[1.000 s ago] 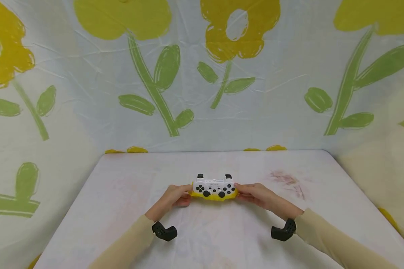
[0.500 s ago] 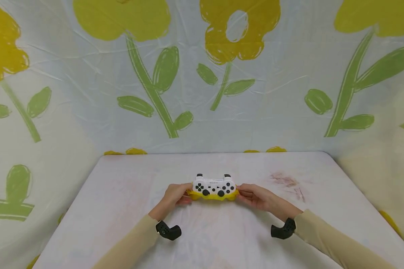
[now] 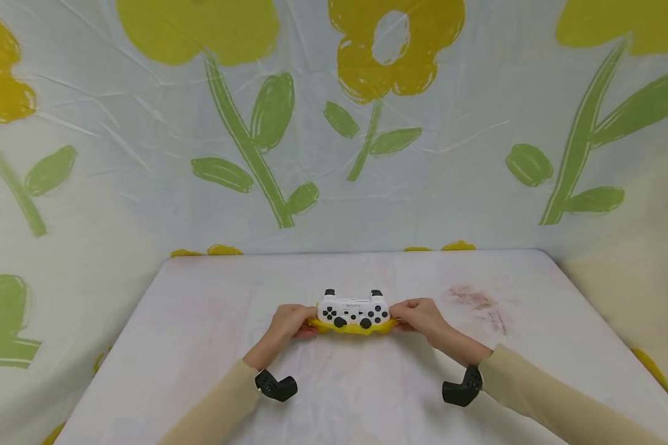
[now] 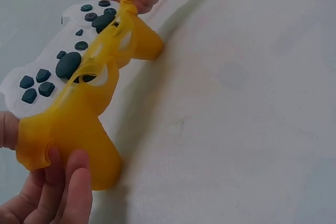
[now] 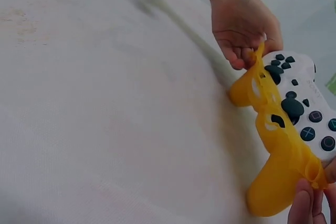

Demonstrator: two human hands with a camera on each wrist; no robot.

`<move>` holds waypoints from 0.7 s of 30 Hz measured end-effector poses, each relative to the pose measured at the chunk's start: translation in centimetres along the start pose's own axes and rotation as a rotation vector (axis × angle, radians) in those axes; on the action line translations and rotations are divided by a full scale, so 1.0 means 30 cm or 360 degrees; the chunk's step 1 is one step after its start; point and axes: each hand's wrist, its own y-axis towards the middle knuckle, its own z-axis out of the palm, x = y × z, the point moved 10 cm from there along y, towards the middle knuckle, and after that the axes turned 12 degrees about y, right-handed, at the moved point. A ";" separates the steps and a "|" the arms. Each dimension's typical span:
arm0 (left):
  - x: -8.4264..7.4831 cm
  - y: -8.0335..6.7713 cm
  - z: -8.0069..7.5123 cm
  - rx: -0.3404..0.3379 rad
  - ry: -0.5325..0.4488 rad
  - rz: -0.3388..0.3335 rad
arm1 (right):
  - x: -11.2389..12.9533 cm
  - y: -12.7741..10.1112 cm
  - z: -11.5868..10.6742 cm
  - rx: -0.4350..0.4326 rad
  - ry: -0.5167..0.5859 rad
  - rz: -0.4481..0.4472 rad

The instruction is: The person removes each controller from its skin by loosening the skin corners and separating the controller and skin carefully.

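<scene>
A white game controller (image 3: 353, 309) with black sticks and buttons sits mid-table, its face toward the head camera. A yellow rubbery cover (image 4: 79, 140) wraps its two grips and lower edge, while the white button face stays bare above the bunched rim. At the left end, my left hand (image 3: 289, 321) pinches the cover's edge between thumb and fingers. Its opposite end is pinched by my right hand (image 3: 420, 318). In the right wrist view, a stretched fold of the cover (image 5: 260, 51) rises at the far left-hand fingertips. The controller's underside is hidden.
A white cloth with faint pinkish marks covers the table (image 3: 211, 346). Flower-printed fabric (image 3: 423, 185) stands behind and at both sides. A black wrist device (image 3: 276, 386) is worn on the left arm, another (image 3: 463, 387) on the right.
My right hand has shifted slightly, with its fingers now more bent at the cover's edge. The controller has tilted a little, and both hands have kept their places at its ends.
</scene>
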 end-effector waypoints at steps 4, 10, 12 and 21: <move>0.013 0.007 0.002 0.0010 0.0015 0.0011 | -0.002 -0.003 -0.005 -0.0019 -0.0052 -0.0008; 0.021 0.013 -0.002 -0.0016 0.0034 0.0033 | -0.021 0.009 -0.003 0.0018 0.0025 0.0058; 0.024 0.012 0.000 -0.0014 0.0043 0.0032 | -0.030 0.010 -0.003 0.0043 0.0041 0.0088; 0.032 0.003 -0.007 -0.0045 0.0170 0.0031 | -0.070 0.013 0.000 0.0103 0.0155 0.0144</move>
